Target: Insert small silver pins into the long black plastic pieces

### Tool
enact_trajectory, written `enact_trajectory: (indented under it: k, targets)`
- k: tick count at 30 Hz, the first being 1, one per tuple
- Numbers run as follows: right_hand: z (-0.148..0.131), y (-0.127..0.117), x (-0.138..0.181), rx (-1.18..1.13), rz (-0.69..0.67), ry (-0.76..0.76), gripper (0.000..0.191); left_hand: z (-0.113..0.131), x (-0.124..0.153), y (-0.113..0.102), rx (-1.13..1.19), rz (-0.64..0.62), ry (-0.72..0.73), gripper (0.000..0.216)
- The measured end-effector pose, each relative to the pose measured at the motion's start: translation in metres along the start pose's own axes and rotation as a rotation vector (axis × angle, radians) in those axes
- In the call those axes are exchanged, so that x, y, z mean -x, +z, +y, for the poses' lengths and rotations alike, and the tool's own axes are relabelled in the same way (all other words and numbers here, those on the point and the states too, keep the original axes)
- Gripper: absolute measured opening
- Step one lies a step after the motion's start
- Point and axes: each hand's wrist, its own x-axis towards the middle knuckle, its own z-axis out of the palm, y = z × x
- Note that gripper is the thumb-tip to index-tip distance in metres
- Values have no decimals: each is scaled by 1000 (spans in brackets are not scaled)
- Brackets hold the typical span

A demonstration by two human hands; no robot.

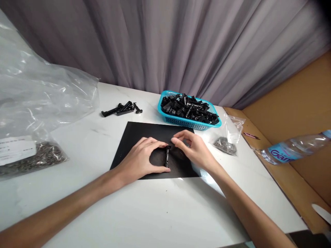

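On a black mat (134, 134) stands or lies a slim black plastic part (167, 157), its long side running away from me. My left hand (141, 155) grips it end to end, thumb at the near end and index finger at the far end. Just right of the part's far end is my right hand (190, 146), with thumb and index finger brought together in a pinch. Whatever that pinch holds is too small or hidden to make out.
A blue basket (181, 122) heaped with black plastic parts sits behind the mat; several more parts (124, 108) lie to its left. Small metal pieces fill a large clear bag (49, 151) at left and a small bag (224, 144) at right. A plastic bottle (289, 150) lies far right.
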Motion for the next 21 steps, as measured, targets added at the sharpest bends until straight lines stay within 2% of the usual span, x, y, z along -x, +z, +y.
enact_trajectory:
  k: [2, 5, 10, 14, 16, 21]
  targets:
    - [2, -6, 4, -12, 79, -3, 32, -1, 0, 1, 7, -2, 15, 63]
    - [2, -15, 11, 88, 163, -24, 35, -4, 1, 3, 21, -1, 37, 63]
    - [-1, -20, 20, 126, 129, -64, 47, -4, 3, 2, 24, -26, 44, 63]
    - [2, -19, 20, 256, 179, -108, 49, 0, 2, -1, 45, -30, 12, 60]
    - [3, -20, 19, 295, 131, -142, 47, 1, 1, -2, 45, -35, 2, 60]
    - [-3, -18, 24, 308, -162, -345, 38, 0, 2, -2, 32, -42, 1, 60]
